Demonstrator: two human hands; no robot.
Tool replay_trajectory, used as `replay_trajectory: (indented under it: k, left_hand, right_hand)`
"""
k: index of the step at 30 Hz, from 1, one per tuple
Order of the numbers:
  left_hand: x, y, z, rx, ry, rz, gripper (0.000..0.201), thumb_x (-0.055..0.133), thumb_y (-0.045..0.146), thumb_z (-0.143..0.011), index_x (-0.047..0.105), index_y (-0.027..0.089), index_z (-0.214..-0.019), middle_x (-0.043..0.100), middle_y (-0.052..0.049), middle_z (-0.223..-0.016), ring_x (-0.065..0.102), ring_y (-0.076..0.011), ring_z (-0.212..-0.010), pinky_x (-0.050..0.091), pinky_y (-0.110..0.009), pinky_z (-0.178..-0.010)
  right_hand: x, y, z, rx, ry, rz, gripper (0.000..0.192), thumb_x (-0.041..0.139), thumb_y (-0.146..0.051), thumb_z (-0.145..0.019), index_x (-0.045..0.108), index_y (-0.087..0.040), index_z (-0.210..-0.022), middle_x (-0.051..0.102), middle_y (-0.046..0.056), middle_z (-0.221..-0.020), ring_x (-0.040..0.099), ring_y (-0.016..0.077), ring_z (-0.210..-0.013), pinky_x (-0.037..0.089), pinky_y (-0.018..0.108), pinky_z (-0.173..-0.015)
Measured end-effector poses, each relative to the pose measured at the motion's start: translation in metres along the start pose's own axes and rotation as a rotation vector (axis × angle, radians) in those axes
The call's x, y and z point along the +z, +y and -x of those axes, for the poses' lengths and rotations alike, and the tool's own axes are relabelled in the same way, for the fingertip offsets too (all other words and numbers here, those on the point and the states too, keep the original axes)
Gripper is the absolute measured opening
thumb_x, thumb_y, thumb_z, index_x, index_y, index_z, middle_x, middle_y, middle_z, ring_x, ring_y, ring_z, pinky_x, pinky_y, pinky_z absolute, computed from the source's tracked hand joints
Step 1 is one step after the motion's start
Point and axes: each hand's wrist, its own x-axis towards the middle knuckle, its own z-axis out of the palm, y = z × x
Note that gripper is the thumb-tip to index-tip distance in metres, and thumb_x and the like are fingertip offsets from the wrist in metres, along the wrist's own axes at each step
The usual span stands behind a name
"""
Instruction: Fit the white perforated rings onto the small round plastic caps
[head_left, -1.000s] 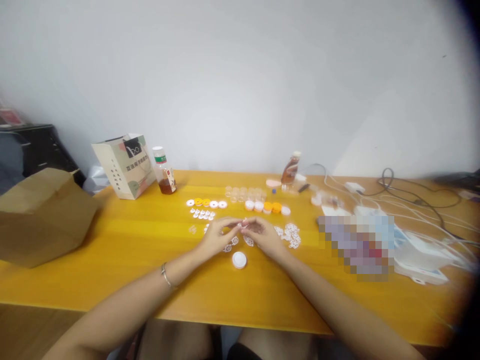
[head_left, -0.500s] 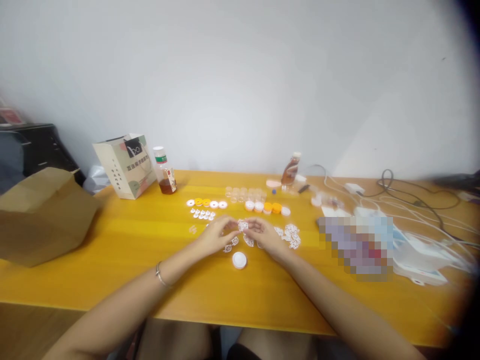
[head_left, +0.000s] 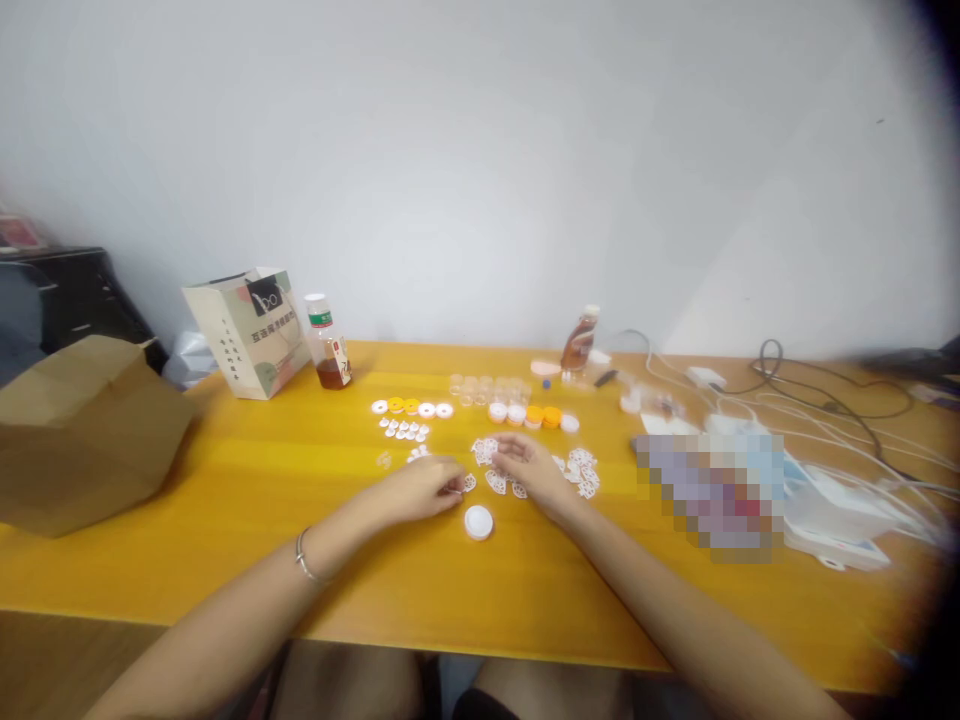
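**Right hand (head_left: 528, 468) is pinching a white openwork piece (head_left: 484, 451); left hand (head_left: 427, 487) is sitting low beside a second piece (head_left: 469, 483)**

The white openwork piece is jutting from the right fingertips into the gap between the hands, so it is lying ahead and to the right of the left hand. The right hand is the nearer one, its thumb and fingers pressing on the edge.

The second piece is lying just to the right of the left fingertips, closer to that hand than to the other. The hands are staying apart. The left fingers are bunching together; through the blur, I cannot tell whether they are gripping anything, nor which way the held piece's long axis is running.

More loose pieces (head_left: 496, 483) are lying just below the right fingertips, and a pile of similar pieces (head_left: 581, 468) is spreading beside the right hand. A round white lid (head_left: 478, 522) is resting between the hands, nearer the camera. Beyond the left hand, small white knobs (head_left: 401, 434) are standing in rows, with white and yellow rings (head_left: 411, 410) behind. Beyond the right hand, white and orange caps (head_left: 534, 416) are lining up before clear cups (head_left: 486, 388).
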Motion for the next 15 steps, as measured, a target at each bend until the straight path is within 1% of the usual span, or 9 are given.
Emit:
replay_trajectory:
  k: [2,4,8,11,13,15]
  left_hand:
    - [0.000,0.000,0.000,0.006,0.038,-0.004,0.009,0.051,0.020,-0.076,0.059,0.017,-0.076,0.060,-0.003,-0.071,0.053,-0.0141,-0.064,0.038,-0.023,-0.060]
    - [-0.001,0.000,-0.002,0.004,0.089,0.053,0.010,0.050,0.021,-0.076,0.060,0.017,-0.079,0.062,-0.003,-0.073,0.055,-0.0143,-0.066,0.039,-0.023,-0.062]
    - [0.001,-0.004,-0.007,-0.072,0.203,0.286,0.017,0.051,0.022,-0.077,0.060,0.018,-0.091,0.063,-0.003,-0.077,0.057,-0.0131,-0.069,0.043,-0.023,-0.064]
    - [0.004,-0.009,-0.012,-0.141,0.252,0.511,0.024,0.054,0.023,-0.075,0.059,0.016,-0.098,0.063,-0.004,-0.078,0.058,-0.0131,-0.071,0.045,-0.024,-0.068]
    - [0.005,-0.010,-0.015,-0.166,0.271,0.658,0.025,0.056,0.023,-0.074,0.058,0.014,-0.098,0.063,-0.005,-0.079,0.060,-0.0135,-0.072,0.046,-0.025,-0.069]
    - [0.006,-0.009,-0.017,-0.193,0.306,0.737,0.023,0.058,0.023,-0.073,0.059,0.014,-0.094,0.064,-0.005,-0.079,0.060,-0.0137,-0.071,0.046,-0.026,-0.069]
  right_hand:
    - [0.000,0.000,0.000,-0.002,0.001,-0.002,0.032,0.068,-0.028,-0.058,0.058,-0.019,-0.087,0.056,-0.001,-0.074,0.057,0.0113,-0.066,0.048,0.028,-0.068]
    - [-0.001,0.001,-0.001,-0.004,-0.001,0.004,0.031,0.068,-0.029,-0.059,0.058,-0.019,-0.087,0.056,-0.001,-0.074,0.057,0.0114,-0.066,0.049,0.028,-0.068]
    - [0.000,0.001,0.000,-0.018,0.005,0.025,0.029,0.067,-0.030,-0.061,0.057,-0.020,-0.086,0.056,-0.001,-0.075,0.058,0.0113,-0.063,0.050,0.029,-0.067]
    - [0.001,-0.001,0.002,-0.012,-0.009,0.037,0.029,0.067,-0.030,-0.061,0.057,-0.020,-0.087,0.056,-0.001,-0.075,0.059,0.0113,-0.063,0.050,0.029,-0.067]
    - [0.002,-0.003,0.003,0.000,-0.033,0.043,0.029,0.067,-0.030,-0.062,0.057,-0.019,-0.087,0.057,-0.001,-0.075,0.059,0.0111,-0.063,0.050,0.029,-0.068]
    - [0.002,-0.004,0.004,0.009,-0.060,0.047,0.029,0.066,-0.030,-0.063,0.057,-0.019,-0.088,0.058,0.000,-0.076,0.059,0.0111,-0.064,0.049,0.029,-0.068]
